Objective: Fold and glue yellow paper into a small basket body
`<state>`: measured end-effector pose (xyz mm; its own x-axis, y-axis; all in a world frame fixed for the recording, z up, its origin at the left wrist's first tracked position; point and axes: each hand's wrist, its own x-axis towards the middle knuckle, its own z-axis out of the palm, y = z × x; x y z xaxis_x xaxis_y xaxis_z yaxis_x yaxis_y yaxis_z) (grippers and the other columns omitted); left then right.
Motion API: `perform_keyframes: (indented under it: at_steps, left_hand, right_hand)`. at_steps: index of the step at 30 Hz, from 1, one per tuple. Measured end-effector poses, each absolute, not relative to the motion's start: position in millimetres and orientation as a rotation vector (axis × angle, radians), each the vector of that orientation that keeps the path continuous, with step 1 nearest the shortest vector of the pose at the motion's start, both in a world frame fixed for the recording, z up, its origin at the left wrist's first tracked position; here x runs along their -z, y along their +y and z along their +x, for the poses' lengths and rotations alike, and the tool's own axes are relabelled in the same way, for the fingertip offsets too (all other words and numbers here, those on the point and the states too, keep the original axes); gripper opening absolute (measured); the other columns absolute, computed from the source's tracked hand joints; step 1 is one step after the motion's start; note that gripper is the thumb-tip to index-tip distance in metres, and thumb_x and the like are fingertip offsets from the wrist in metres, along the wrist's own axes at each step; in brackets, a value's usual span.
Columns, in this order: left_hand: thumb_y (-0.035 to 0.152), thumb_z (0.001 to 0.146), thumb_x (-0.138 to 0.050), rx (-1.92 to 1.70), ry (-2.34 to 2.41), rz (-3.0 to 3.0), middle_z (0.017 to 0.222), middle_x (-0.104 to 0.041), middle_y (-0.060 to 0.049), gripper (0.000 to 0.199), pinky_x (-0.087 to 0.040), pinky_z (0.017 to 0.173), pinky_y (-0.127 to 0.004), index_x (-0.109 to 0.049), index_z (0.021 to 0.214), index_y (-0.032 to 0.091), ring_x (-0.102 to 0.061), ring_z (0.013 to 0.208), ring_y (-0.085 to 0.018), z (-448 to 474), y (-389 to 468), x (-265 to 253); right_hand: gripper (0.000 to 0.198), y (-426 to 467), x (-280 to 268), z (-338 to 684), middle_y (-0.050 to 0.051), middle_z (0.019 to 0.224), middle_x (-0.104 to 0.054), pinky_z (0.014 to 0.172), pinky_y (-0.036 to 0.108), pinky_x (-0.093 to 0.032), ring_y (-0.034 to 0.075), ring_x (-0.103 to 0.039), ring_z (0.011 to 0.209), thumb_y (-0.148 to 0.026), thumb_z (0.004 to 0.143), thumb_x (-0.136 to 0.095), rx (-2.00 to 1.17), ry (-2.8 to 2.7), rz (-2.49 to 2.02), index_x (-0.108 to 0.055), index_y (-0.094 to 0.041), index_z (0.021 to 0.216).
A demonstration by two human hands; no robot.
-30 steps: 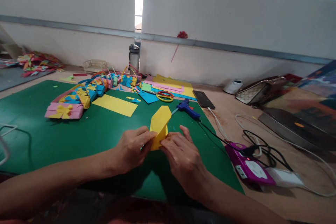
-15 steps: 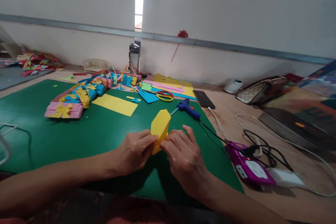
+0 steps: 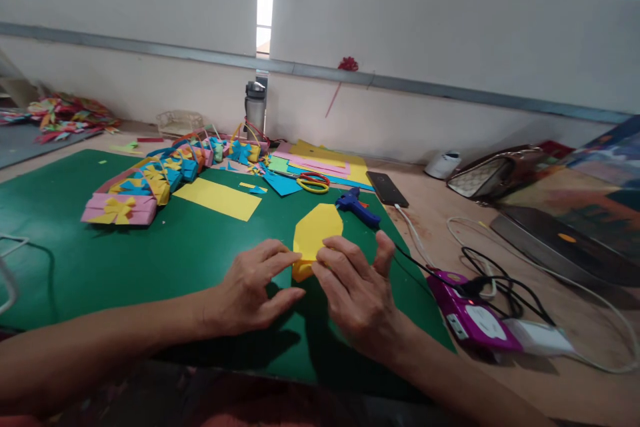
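White partition panels run behind my bench [image 3: 500, 360], and a green cutting mat [image 3: 100, 260] covers most of it. Far left on the mat sits a pink paper box with a yellow bow [image 3: 117, 209], then a row of coloured paper pieces [image 3: 175, 170] and a flat yellow strip [image 3: 217, 199]. Now my left hand [image 3: 250, 290] pinches the near left edge of the yellow folded paper [image 3: 316, 235], which stands tilted up off the mat between my hands. My right hand [image 3: 357, 293] pinches the same lower edge, other fingers lifted free. To crease well, I'd judge: line the edges up first, then press outward from the middle. Further right lie scissors [image 3: 314, 183], a blue glue gun [image 3: 356, 207], a dark phone [image 3: 387, 189] and a purple gadget [image 3: 470, 317]. No writing I can read anywhere.
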<state>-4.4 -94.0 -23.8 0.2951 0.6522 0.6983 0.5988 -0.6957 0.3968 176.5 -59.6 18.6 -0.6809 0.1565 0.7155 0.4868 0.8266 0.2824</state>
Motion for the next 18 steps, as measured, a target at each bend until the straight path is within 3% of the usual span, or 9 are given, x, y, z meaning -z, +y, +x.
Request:
perform_keyframes:
  at_steps: [4,13,18]
  left_hand:
    - [0.029,0.077,-0.063,-1.427,1.262,2.404,0.107,-0.056,-0.013,0.049,-0.05,0.081,-0.038,-0.047,0.121,0.015,-0.054,0.097,-0.021,-4.0,-90.1,26.4]
    - [0.014,0.081,-0.056,-1.576,1.156,2.362,0.103,-0.058,-0.011,0.031,-0.051,0.078,-0.036,-0.054,0.111,0.016,-0.056,0.094,-0.018,-3.3,-88.1,21.6]
    - [0.016,0.08,-0.057,-1.568,1.184,2.216,0.099,-0.061,-0.01,0.022,-0.051,0.079,-0.034,-0.059,0.102,0.016,-0.058,0.092,-0.018,-3.4,-88.2,18.9]
  right_hand:
    - [0.018,-59.3,-24.1,181.2,0.002,0.077,-0.067,0.104,0.052,-0.011,0.019,-0.059,0.094,-0.003,0.08,-0.049,0.561,-2.173,-0.489,-0.059,-0.018,0.079]
    - [0.015,-61.5,-23.1,177.3,-0.001,0.073,-0.065,0.104,0.056,-0.01,0.019,-0.06,0.09,-0.004,0.077,-0.054,0.457,-2.151,-0.484,-0.058,-0.019,0.074]
    - [0.016,-60.0,-23.0,177.0,-0.001,0.074,-0.065,0.105,0.054,-0.011,0.019,-0.059,0.091,-0.006,0.079,-0.052,0.376,-2.157,-0.506,-0.057,-0.02,0.072]
